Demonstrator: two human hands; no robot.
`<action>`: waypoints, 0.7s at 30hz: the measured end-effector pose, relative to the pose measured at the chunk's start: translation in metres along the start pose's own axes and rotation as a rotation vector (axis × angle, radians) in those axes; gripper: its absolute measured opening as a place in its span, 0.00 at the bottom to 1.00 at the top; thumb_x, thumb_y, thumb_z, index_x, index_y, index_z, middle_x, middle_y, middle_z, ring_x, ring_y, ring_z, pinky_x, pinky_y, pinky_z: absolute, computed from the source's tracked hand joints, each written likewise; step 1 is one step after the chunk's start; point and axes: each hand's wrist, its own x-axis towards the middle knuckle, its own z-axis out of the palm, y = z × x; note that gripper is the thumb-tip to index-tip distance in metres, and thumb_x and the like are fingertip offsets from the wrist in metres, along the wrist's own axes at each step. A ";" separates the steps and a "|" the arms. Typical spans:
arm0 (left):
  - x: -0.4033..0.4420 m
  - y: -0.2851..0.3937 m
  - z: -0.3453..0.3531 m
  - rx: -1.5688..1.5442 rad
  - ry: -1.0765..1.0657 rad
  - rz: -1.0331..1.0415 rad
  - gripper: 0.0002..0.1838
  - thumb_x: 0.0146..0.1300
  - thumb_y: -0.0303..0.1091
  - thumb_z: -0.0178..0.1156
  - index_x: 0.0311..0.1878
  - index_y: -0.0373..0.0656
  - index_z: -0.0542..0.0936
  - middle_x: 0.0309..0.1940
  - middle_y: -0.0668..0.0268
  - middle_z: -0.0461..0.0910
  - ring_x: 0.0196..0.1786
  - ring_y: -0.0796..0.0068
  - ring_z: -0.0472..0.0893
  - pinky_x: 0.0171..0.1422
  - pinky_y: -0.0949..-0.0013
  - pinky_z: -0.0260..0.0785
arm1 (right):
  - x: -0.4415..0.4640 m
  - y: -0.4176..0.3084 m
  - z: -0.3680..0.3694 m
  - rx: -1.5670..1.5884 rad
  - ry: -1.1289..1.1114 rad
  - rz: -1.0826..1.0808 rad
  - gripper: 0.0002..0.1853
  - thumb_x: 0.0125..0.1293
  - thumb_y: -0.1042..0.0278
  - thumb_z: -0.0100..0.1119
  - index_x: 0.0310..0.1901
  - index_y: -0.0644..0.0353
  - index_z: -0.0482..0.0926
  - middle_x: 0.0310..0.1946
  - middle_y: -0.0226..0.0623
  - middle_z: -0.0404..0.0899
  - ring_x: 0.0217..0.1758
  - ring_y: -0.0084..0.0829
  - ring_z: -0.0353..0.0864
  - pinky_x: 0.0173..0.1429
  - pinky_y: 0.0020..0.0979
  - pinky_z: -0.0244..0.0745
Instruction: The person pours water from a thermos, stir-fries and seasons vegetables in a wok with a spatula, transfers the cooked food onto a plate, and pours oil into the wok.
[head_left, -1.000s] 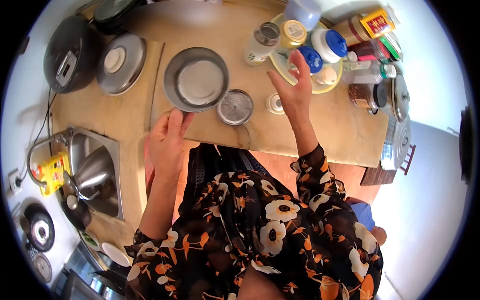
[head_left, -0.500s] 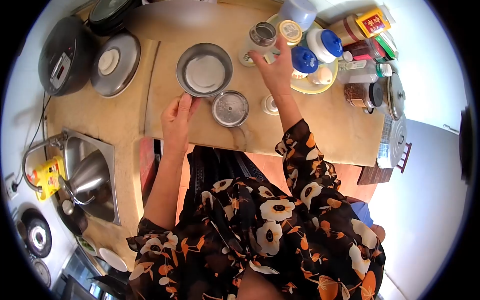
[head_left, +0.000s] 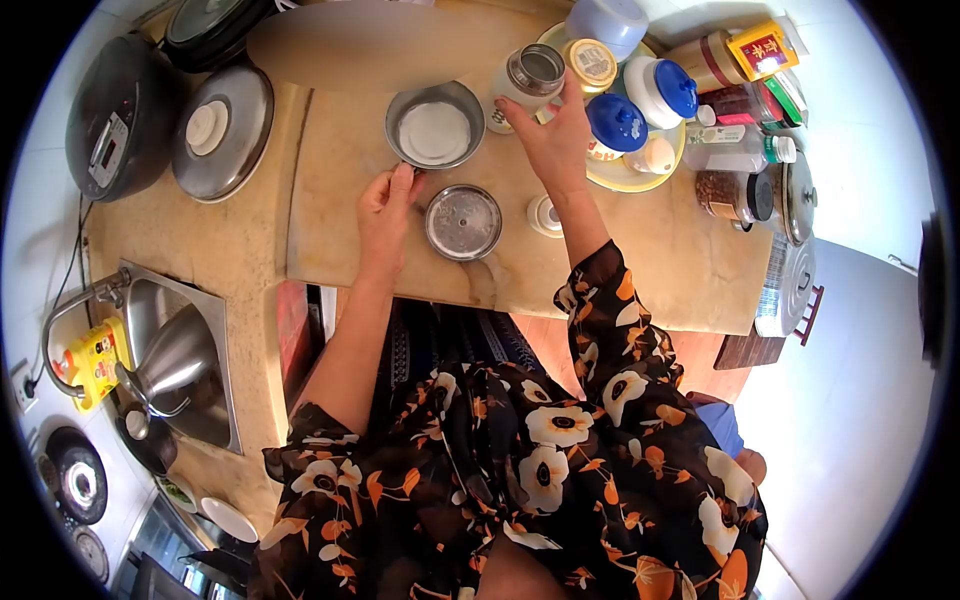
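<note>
- Metal pan [head_left: 435,128] over a tan surface [head_left: 640,265], left hand [head_left: 386,212] clamped on its near edge.
- Right of the pan, the right hand [head_left: 555,145], apart from the left, clamped around an open bottle [head_left: 533,82].
- Left of the pan, a black cooker [head_left: 125,115]; lower left, a sink [head_left: 185,350].
- Far right, a pale wall [head_left: 860,140].

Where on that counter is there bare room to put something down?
The widest bare patch of counter lies between the right forearm, the yellow-rimmed tray and the front edge. A narrower one lies left of the pan and round metal lid. It looks crowded on the tray and among the jars beside it.
</note>
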 end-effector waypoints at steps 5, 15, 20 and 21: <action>0.000 -0.012 0.003 -0.036 0.034 -0.022 0.14 0.69 0.37 0.55 0.30 0.37 0.76 0.33 0.71 0.74 0.39 0.84 0.75 0.54 0.74 0.72 | 0.001 -0.005 -0.004 -0.028 -0.026 0.018 0.42 0.46 0.56 0.74 0.60 0.67 0.65 0.53 0.45 0.74 0.56 0.39 0.75 0.57 0.34 0.70; -0.002 -0.019 0.013 -0.105 0.082 -0.042 0.15 0.69 0.38 0.54 0.33 0.34 0.76 0.36 0.66 0.76 0.42 0.80 0.76 0.55 0.73 0.72 | 0.006 -0.004 -0.013 0.063 -0.123 -0.011 0.42 0.47 0.60 0.74 0.61 0.65 0.63 0.53 0.43 0.76 0.55 0.35 0.77 0.59 0.33 0.71; -0.003 -0.020 0.009 -0.067 0.072 -0.047 0.16 0.68 0.41 0.56 0.34 0.34 0.76 0.36 0.65 0.77 0.42 0.79 0.76 0.52 0.74 0.72 | 0.006 -0.006 -0.014 0.072 -0.150 -0.002 0.43 0.47 0.61 0.74 0.63 0.66 0.62 0.54 0.43 0.75 0.56 0.34 0.76 0.60 0.34 0.70; -0.004 -0.019 0.008 -0.041 0.084 -0.059 0.16 0.68 0.41 0.56 0.34 0.35 0.77 0.35 0.66 0.77 0.41 0.80 0.75 0.49 0.75 0.71 | 0.005 -0.005 -0.014 0.077 -0.146 0.000 0.44 0.47 0.61 0.73 0.63 0.66 0.61 0.55 0.44 0.74 0.57 0.34 0.75 0.60 0.34 0.70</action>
